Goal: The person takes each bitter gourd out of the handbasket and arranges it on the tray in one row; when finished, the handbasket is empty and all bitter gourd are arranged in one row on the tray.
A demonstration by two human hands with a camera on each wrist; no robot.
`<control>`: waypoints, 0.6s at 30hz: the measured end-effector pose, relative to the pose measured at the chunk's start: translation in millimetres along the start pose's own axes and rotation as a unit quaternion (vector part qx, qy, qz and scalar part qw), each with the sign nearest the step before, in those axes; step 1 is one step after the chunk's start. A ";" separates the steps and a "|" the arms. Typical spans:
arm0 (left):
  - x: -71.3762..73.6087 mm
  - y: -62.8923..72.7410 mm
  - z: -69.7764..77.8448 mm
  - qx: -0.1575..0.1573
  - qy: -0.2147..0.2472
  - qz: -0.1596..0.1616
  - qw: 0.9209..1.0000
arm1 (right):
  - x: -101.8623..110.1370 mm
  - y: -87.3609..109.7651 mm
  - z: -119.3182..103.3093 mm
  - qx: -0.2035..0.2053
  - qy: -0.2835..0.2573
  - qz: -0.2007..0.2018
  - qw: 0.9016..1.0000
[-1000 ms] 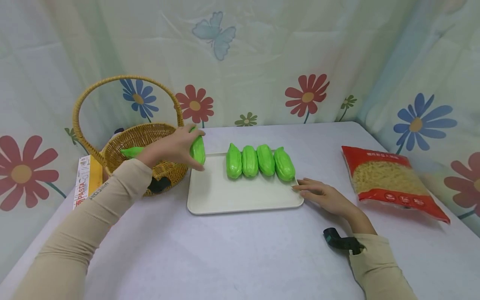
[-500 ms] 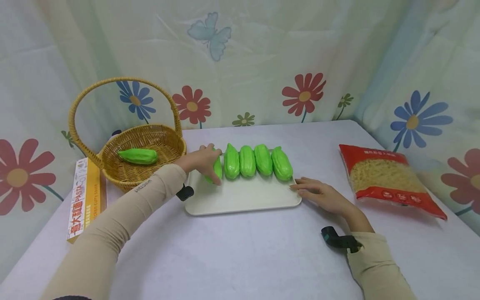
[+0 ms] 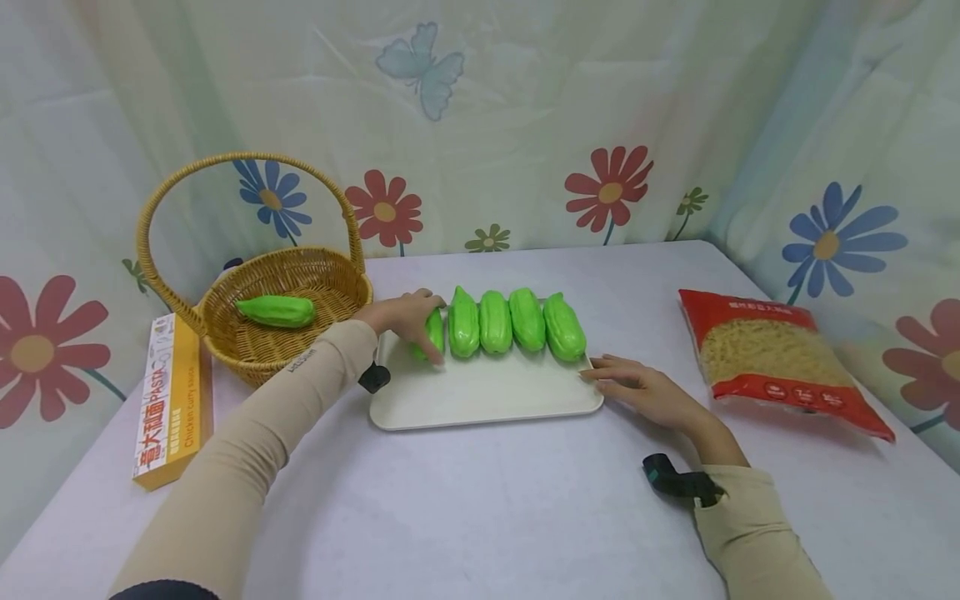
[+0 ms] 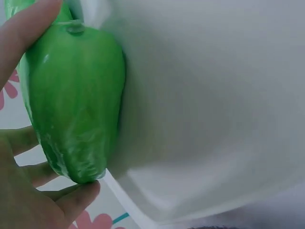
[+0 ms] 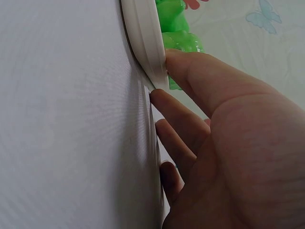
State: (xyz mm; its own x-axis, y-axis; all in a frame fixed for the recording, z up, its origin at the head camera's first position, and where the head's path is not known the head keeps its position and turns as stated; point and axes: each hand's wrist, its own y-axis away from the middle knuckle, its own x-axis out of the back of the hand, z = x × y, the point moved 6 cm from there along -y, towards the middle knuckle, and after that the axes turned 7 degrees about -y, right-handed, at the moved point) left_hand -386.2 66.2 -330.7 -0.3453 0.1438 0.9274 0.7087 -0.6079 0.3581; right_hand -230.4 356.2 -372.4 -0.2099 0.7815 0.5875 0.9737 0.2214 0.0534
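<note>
In the head view my left hand (image 3: 407,320) is over the left end of a white tray (image 3: 487,393), holding a shiny green ridged gourd (image 3: 436,330). Seen from the left wrist, the thumb lies along one end of this gourd (image 4: 76,95) and fingertips curl round its tapered end. Several similar green gourds (image 3: 495,323) lie side by side along the tray's back half, to the right of the held one. My right hand (image 3: 648,393) rests at the tray's right edge. In the right wrist view its thumb touches the tray rim (image 5: 148,45), with the fingers loosely extended beside the corner.
A wicker basket (image 3: 258,354) with a tall handle stands at the left, one green gourd (image 3: 277,311) inside. Before it lies a yellow-and-white pasta box (image 3: 172,408). A red bag of pasta (image 3: 780,358) lies at the right. A flowered curtain (image 3: 517,125) hangs behind the table.
My left hand has brought the gourd from the basket's right rim rightward and down to the tray's left end, beside the row. The right hand has stayed at the tray's edge.
</note>
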 end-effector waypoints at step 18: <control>-1.5 -5.0 5.5 -0.042 0.029 0.024 0.998 | -0.6 -0.1 -0.5 -0.002 -0.005 -0.003 1.000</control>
State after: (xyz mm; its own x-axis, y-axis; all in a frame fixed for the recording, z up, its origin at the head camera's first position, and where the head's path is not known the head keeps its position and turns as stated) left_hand -385.8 73.4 -333.4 -0.3498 0.0689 0.9343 0.6719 -0.6765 0.3015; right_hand -230.3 355.3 -372.3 -0.2162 0.7858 0.5795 0.9729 0.2232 0.0603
